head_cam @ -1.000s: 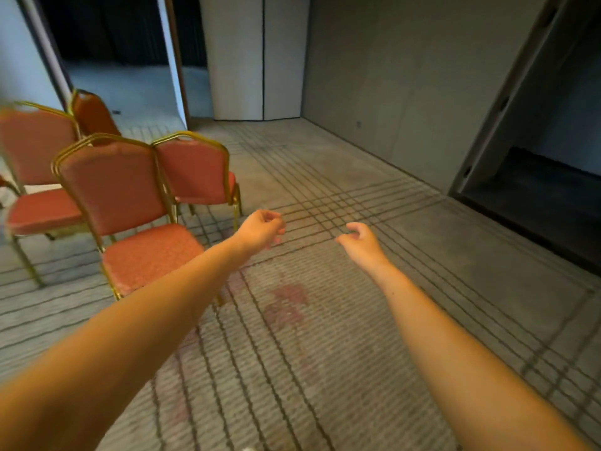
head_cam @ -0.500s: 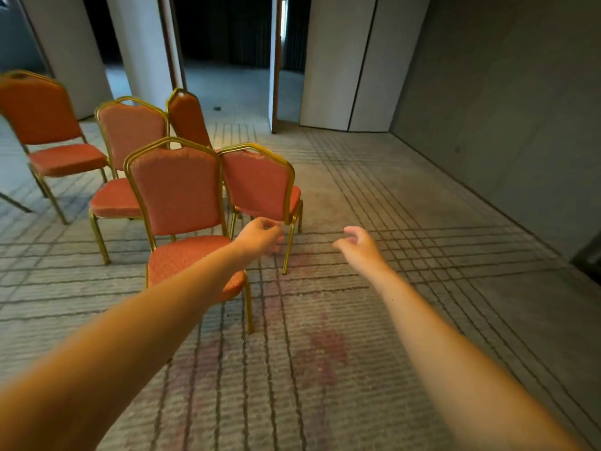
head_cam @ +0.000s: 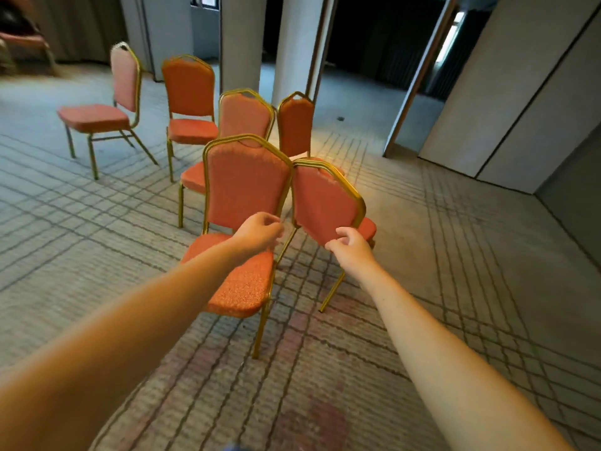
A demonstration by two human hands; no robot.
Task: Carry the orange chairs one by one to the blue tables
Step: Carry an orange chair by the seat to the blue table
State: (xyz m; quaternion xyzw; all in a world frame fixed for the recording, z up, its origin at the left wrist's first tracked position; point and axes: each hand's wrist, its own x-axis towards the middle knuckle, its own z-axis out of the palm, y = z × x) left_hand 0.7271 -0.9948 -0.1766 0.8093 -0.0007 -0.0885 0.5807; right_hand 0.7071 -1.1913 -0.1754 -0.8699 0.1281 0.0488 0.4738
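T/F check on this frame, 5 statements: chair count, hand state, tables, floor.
1. Six orange chairs are in view. True: the nearest chair, the tilted chair beside it, and four more behind.
2. The left hand grips a chair leg. False: it hovers in front of the nearest chair's backrest, fingers loosely curled, holding nothing.
3. The right hand is at the lower edge of the tilted chair's backrest. True; a firm grip cannot be confirmed.
4. A blue table stands behind the chairs. False: no table shows, only pillars and wall panels.
5. The chairs stand on bare tile. False: the floor is carpet with a grid of lines.
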